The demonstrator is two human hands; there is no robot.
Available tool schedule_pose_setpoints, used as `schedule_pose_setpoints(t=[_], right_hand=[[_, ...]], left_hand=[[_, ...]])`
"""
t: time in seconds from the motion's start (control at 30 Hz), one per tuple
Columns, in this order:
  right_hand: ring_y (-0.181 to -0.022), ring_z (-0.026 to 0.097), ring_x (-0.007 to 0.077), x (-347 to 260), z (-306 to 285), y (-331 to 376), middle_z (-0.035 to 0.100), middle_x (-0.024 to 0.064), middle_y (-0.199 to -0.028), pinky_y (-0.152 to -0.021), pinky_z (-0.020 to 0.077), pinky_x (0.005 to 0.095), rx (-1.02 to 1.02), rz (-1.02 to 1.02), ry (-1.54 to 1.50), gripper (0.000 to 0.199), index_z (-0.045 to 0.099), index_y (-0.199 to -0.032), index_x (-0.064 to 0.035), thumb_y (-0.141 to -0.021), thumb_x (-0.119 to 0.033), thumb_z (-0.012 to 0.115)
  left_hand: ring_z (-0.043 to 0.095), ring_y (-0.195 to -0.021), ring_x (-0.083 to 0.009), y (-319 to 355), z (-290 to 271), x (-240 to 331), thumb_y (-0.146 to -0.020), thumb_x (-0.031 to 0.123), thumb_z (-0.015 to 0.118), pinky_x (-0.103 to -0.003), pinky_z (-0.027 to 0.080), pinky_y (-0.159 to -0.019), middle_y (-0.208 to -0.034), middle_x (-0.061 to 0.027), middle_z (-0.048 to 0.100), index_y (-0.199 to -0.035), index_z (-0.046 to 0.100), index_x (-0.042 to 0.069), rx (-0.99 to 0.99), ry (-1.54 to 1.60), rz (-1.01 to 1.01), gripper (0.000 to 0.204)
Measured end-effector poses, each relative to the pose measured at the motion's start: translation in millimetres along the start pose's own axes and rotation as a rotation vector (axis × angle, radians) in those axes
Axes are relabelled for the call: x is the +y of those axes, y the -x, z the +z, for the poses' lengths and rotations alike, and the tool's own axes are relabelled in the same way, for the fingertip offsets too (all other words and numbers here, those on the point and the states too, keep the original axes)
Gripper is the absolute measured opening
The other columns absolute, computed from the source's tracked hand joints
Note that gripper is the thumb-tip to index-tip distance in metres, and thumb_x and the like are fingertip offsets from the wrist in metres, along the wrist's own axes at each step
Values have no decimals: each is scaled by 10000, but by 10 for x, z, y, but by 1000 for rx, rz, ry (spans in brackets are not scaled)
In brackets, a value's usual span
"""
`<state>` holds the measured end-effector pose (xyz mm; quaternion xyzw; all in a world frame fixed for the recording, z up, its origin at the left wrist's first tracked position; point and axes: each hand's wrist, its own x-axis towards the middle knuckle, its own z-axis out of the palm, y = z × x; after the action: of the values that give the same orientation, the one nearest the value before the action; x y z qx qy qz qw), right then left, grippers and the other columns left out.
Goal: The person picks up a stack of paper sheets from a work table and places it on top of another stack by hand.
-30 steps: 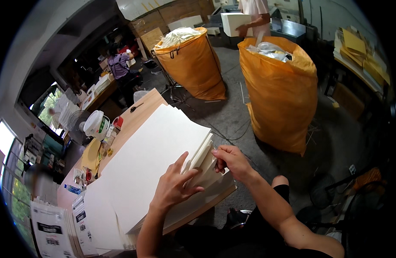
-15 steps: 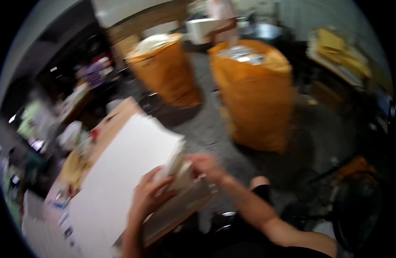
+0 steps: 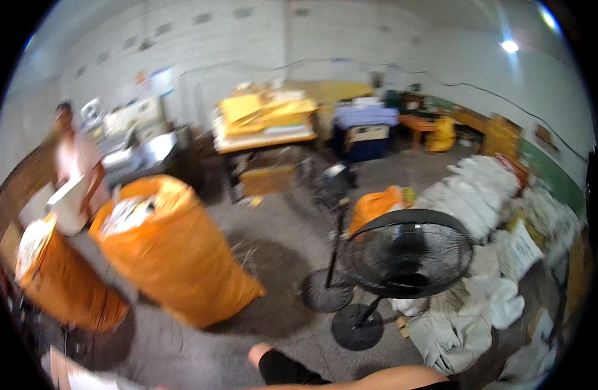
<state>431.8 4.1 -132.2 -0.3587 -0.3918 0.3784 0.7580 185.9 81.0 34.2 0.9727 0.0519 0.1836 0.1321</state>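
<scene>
Neither of my hands shows in the head view at this moment. Along the lower edge lies a bare stretch of my right arm [image 3: 400,377]; its hand is out of the picture. My knee [image 3: 259,353], below dark shorts, is left of that arm. At the bottom left corner a bit of the white sheet stack [image 3: 84,378] remains visible. Closest to it stand two orange woven sacks: a smaller one [image 3: 75,286] with pale material at its mouth, and a big leaning one [image 3: 172,250] filled with white and silvery scraps.
Beyond the sacks a person [image 3: 78,159] holds a white board or box [image 3: 70,205]. Two black floor fans [image 3: 409,253] stand at centre right, beside heaped white sacks [image 3: 465,195]. At the back, yellow packets [image 3: 263,116] lie on a table; a blue-covered stack [image 3: 366,123] adjoins it.
My view has swung up and to the right. Both hands, which were at the edge of the white sheet stack, have left the picture, and the sacks now appear further left.
</scene>
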Motion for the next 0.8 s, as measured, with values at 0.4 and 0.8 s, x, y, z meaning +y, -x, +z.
schedule_pose_setpoints(t=[0.4,0.8], right_hand=[[-828,689,183,-1355,11,531,690,108,-901,-826,568,338,70,248,40,263,559,-860,-61,-994,-280,502],[-789,675,144,-1474,-69,465,668,62,-812,-799,553,307,50,285,74,259,581,-855,-57,-991,-278,584]], left_hand=[[602,-1296,-352,-515,-70,557,-684,189,935,-455,552,-1016,-1451,-168,582,-1210,749,242,-58,-3,-227,560],[628,-1261,-349,-606,-71,609,-761,202,886,-426,564,-987,-1446,-157,587,-1258,730,290,-91,-4,-235,528]])
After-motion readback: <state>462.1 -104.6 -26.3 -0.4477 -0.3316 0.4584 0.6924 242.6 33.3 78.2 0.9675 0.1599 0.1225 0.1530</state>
